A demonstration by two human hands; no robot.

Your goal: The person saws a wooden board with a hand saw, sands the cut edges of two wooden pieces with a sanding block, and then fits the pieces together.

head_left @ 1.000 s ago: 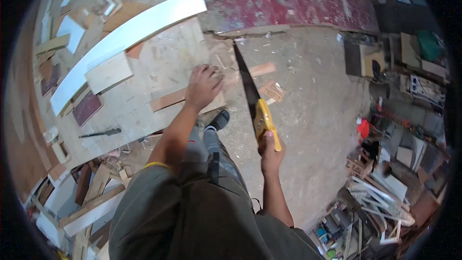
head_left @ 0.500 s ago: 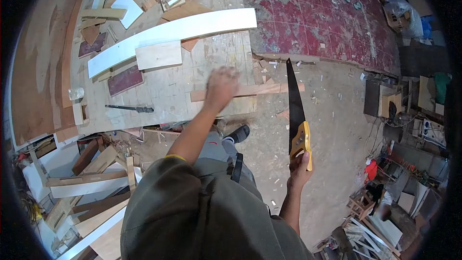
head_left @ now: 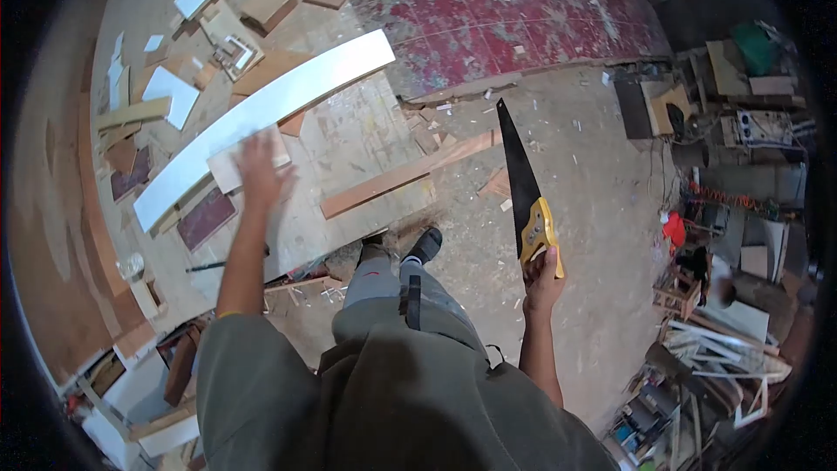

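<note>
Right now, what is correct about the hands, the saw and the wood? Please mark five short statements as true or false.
1. The right hand holds the saw by its handle. True.
2. That handle is red. False: it is yellow.
3. The left hand is over a small pale board. True.
4. The wooden strip juts past the edge of the table. True.
5. The left hand touches that strip. False: the hand is apart from it.

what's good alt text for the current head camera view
Someone's right hand holds a yellow-handled saw beside a wooden worktable; the blurred left hand is over a small pale board. A wood strip overhangs the worktable.
</note>
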